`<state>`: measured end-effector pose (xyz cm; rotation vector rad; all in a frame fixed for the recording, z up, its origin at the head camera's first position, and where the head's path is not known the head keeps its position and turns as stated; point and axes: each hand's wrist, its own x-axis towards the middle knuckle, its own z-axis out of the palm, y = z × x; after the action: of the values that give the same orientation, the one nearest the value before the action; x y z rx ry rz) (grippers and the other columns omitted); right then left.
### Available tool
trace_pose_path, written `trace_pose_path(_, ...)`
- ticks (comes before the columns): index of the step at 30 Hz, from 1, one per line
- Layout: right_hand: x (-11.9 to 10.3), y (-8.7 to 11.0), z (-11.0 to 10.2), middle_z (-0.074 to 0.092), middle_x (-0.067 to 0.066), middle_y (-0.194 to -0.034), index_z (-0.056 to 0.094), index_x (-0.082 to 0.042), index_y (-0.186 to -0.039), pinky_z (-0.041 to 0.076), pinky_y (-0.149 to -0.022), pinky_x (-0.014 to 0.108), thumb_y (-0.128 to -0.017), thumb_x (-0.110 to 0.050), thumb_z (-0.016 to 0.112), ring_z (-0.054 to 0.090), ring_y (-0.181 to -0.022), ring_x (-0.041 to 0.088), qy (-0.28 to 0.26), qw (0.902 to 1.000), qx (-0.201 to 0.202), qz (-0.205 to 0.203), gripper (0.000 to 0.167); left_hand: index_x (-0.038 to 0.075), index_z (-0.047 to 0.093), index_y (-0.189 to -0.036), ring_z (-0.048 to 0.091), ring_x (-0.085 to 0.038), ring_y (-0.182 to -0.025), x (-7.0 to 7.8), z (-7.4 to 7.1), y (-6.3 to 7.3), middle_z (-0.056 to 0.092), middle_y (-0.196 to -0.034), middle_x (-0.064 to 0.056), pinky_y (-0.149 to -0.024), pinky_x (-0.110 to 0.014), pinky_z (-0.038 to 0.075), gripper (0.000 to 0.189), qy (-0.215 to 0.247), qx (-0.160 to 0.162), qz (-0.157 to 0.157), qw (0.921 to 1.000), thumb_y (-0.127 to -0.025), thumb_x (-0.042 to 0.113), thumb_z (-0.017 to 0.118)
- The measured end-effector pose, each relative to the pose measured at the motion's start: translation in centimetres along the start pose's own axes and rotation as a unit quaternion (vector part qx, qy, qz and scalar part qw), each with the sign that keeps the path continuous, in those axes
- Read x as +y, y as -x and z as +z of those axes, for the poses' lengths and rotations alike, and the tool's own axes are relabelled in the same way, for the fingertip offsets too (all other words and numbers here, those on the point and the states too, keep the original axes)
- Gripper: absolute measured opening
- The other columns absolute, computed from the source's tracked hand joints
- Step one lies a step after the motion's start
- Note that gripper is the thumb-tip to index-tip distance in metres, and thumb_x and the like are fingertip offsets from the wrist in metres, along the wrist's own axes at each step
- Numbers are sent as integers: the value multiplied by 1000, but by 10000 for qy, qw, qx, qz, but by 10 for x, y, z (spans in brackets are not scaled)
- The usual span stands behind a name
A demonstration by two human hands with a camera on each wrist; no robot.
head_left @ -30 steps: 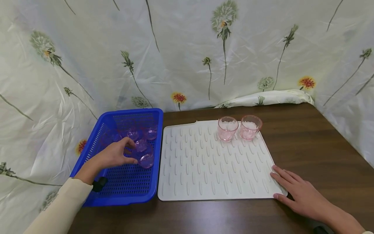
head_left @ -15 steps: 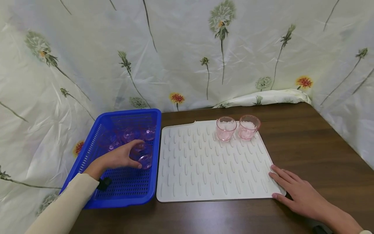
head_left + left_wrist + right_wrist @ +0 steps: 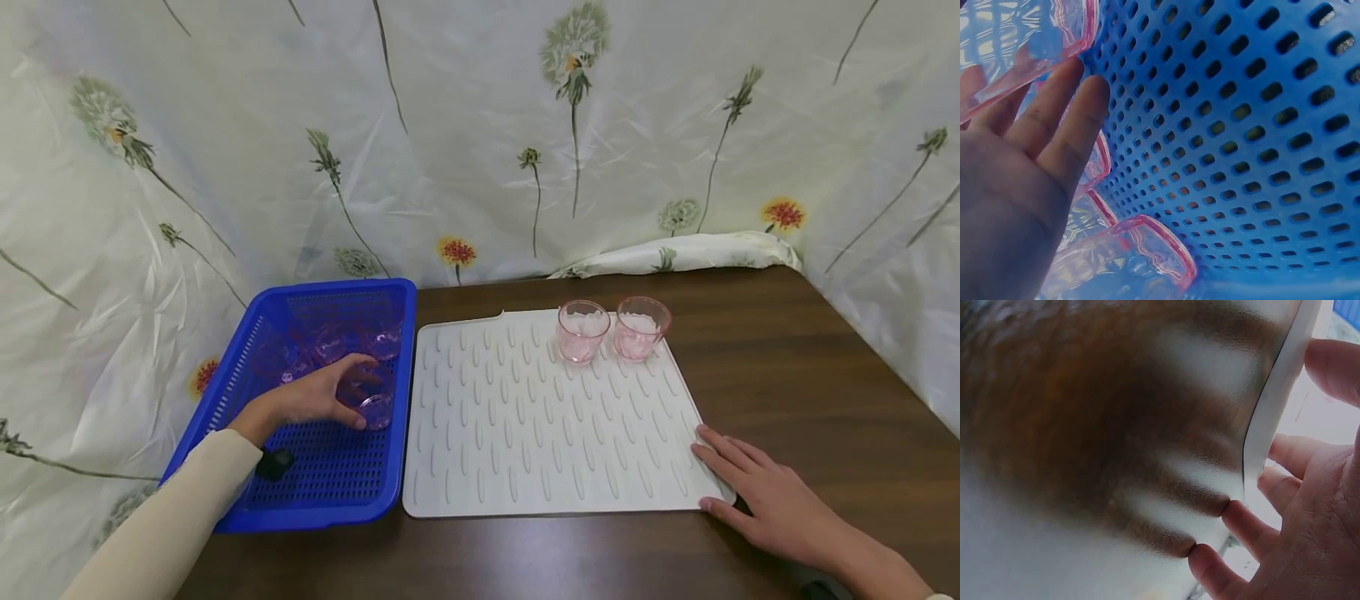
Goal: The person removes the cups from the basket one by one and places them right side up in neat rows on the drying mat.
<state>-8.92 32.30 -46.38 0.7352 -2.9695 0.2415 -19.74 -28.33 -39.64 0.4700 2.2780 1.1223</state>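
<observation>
My left hand (image 3: pixel 311 396) reaches down into the blue plastic basket (image 3: pixel 408 367), its thumb and fingers curved round a clear pink-rimmed drinking glass (image 3: pixel 377 411) that lies on its side. In the left wrist view that glass (image 3: pixel 1075 22) fills the upper left corner, and some fingers show through it. More pink glasses (image 3: pixel 1160 250) lie below my fingers in that view. My right hand (image 3: pixel 772 496) rests at the lower right corner of a white ribbed mat (image 3: pixel 525 467), fingertips on its edge and spread slightly apart.
Two pink glasses stand upright side by side at the mat's back right, one left (image 3: pixel 582 337) and one right (image 3: pixel 640 333). The basket stands against the mat's left side. A flowered curtain (image 3: pixel 465 125) hangs behind the brown wooden table (image 3: pixel 795 350).
My left hand has moved right within the basket, and its thumb and fingers have come round the nearest glass. My right hand stays at the mat's corner.
</observation>
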Motion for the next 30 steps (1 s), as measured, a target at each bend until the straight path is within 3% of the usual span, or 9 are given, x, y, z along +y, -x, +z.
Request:
trace_pose_path(10,0,2,1,39,1,-159,52,-14,-143,51,-84,58,-84,-45,75,46,-127,31,13,10000,-5,3,70,5,26,-152,48,-49,-134,0,1,1,43,-150,-29,-103,-54,50,90,53,8,-27,10000,-81,13,81)
trace_pose_path(15,-1,1,2,37,0,-160,51,-14,-144,50,-84,59,-85,-45,75,46,-127,32,-15,10000,3,-35,70,6,26,-153,48,-47,-135,6,-1,9,43,-151,-26,-101,-51,52,88,47,70,-32,10000,-84,14,79)
trace_pose_path(23,0,3,-1,37,0,-160,52,-13,-143,50,-83,59,-84,-44,75,47,-126,31,20,9999,98,-32,71,5,31,-149,52,-42,-133,38,-19,27,49,-148,-21,-98,-42,56,83,-81,601,525,9968,-83,14,80)
trace_pose_path(30,0,2,1,36,-2,-161,51,-14,-144,51,-82,58,-84,-44,75,46,-126,30,11,9999,149,-77,70,11,38,-147,55,-30,-131,71,-25,32,58,-141,-12,-100,-41,47,77,-512,1226,699,9887,-83,21,80)
